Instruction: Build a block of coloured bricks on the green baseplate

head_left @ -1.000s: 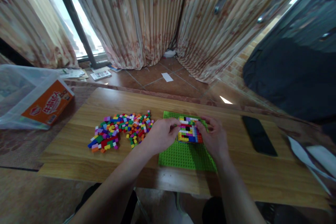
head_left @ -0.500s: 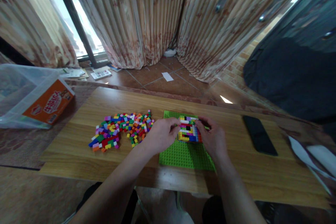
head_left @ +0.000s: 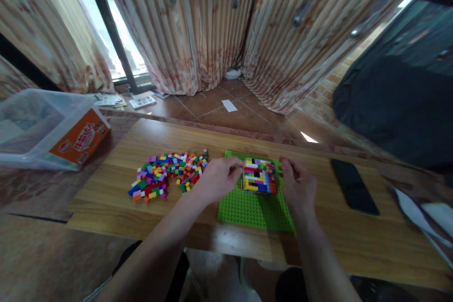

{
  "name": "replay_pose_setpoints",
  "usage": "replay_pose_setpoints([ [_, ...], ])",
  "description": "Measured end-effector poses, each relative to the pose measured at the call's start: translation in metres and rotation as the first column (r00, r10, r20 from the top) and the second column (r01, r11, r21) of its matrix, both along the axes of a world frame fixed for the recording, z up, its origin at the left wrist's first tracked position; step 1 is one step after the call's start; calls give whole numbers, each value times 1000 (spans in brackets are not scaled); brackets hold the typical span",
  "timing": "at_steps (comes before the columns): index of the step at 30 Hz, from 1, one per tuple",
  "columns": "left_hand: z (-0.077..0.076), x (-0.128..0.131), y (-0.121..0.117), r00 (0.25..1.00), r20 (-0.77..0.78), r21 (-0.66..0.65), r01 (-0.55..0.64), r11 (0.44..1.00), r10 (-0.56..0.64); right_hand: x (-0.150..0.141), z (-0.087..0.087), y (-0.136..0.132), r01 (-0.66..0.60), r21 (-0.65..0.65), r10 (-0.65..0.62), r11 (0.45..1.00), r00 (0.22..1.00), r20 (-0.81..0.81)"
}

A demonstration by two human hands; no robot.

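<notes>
A block-shaped structure of colourful toy bricks [head_left: 259, 177] sits on a green studded baseplate [head_left: 255, 212]. At its upper left edge my left hand [head_left: 220, 180] has thumb and forefinger closed together against the bricks. Just right of the structure is my right hand [head_left: 300, 186], slightly apart from it. Its fingers are curled in with the thumb; whether a small brick sits between the fingertips is too blurred to tell. Left of the baseplate, loose bricks of many colours [head_left: 152, 181] lie in a spread pile, partly behind my left wrist.
The wooden table [head_left: 336, 240] carries a dark phone [head_left: 355, 186] on the right, with white items [head_left: 412, 210] beyond it. A clear plastic bin [head_left: 46, 127] with an orange label stands at the left. Curtains [head_left: 212, 28] hang behind, and papers lie on the tiled floor.
My right hand has drawn away to the right from the brick structure, exposing its right side. My left hand stays at the left edge. The whole view has shifted slightly.
</notes>
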State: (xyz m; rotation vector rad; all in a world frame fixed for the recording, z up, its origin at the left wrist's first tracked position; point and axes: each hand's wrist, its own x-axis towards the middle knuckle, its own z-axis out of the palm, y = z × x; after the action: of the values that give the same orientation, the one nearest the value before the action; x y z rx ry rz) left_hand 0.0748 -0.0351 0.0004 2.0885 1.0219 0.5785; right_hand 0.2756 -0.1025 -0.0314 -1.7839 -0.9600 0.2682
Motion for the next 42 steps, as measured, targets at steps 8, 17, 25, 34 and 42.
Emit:
replay_pose_setpoints([
  [8,-3,-22,22,982,144,26,-130,991,125,-34,15,-12,-43,195,21,980,993,113],
  [17,-3,-43,38,907,234,28,-366,930,350,-116,7,-29,-691,-32,655,722,668,355],
  [25,-4,-42,39,909,233,32,-361,932,344,-143,-22,-30,-756,-124,730,642,555,398],
  [34,-4,-42,39,911,223,28,-361,932,346,-153,-26,-19,-715,-202,711,669,537,453],
  [42,-8,-43,40,918,238,30,-335,942,318,-137,-7,-20,-704,-12,671,710,670,318],
])
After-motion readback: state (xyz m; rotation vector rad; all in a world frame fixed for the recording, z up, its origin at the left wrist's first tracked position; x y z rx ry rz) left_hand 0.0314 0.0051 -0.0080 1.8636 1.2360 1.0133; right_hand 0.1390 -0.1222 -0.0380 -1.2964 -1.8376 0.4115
